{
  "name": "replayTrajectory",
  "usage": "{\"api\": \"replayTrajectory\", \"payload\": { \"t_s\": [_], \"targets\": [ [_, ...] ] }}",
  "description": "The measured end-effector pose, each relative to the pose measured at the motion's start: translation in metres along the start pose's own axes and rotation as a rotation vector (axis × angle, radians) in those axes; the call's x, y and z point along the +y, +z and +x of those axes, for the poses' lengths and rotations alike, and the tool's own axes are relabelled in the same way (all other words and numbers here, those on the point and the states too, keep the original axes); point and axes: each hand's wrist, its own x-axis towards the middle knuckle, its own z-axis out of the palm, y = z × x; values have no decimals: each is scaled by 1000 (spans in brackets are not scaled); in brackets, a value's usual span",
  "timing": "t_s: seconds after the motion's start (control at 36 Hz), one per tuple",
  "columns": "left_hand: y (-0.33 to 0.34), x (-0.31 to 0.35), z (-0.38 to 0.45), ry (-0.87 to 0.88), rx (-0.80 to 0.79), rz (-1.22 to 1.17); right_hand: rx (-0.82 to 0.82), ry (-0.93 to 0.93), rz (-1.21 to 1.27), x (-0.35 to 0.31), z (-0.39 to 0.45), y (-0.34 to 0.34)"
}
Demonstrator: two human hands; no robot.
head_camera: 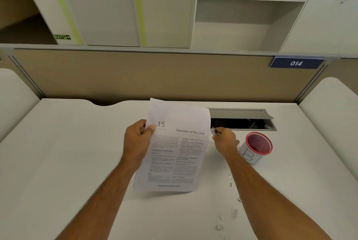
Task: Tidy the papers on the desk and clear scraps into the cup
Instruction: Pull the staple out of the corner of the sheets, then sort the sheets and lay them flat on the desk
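Observation:
A printed sheaf of papers, headed "Diseases of the Lens", is lifted off the white desk at its middle. My left hand grips the papers' left edge, thumb on top. My right hand sits just beyond the right edge, pinching a small silvery object that I cannot identify. A white cup with a pink inside stands to the right of that hand. Several small paper scraps lie scattered on the desk under and beside my right forearm.
An open cable hatch with a raised grey lid lies in the desk behind the cup. A beige partition bearing a "014" plate closes the back. White side panels flank both sides of the desk.

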Motion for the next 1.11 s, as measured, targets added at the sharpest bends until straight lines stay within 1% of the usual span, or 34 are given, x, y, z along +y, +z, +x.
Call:
{"api": "replayTrajectory", "payload": {
  "t_s": [0.08,0.11,0.25,0.44,0.61,0.72,0.81,0.92,0.97,1.03,1.08,1.11],
  "targets": [
    [3,-1,7,-13,-7,-19,23,-160,-221,8,14,3],
    [4,-2,9,-14,-10,-25,22,-188,-274,11,18,4],
    [10,-6,17,-19,-26,-17,6,-304,-421,19,39,11],
    [17,-6,22,-34,-33,-31,-57,-359,-493,18,49,16],
    [19,-4,21,-38,-47,-42,-40,-380,-503,19,48,25],
    [20,1,17,-13,-28,7,-48,-377,-499,22,42,26],
    [19,7,12,35,-3,62,6,-345,-420,17,36,16],
    [15,20,5,129,45,109,233,-275,-244,-14,17,-12],
    [17,27,-1,175,77,102,364,-245,-58,-37,1,-30],
    [18,36,-8,222,114,113,462,-289,187,-63,-22,-49],
    [20,44,-14,263,154,142,485,-349,380,-90,-49,-64],
    [20,49,-18,295,186,158,457,-371,457,-103,-65,-71]
  ]
}}
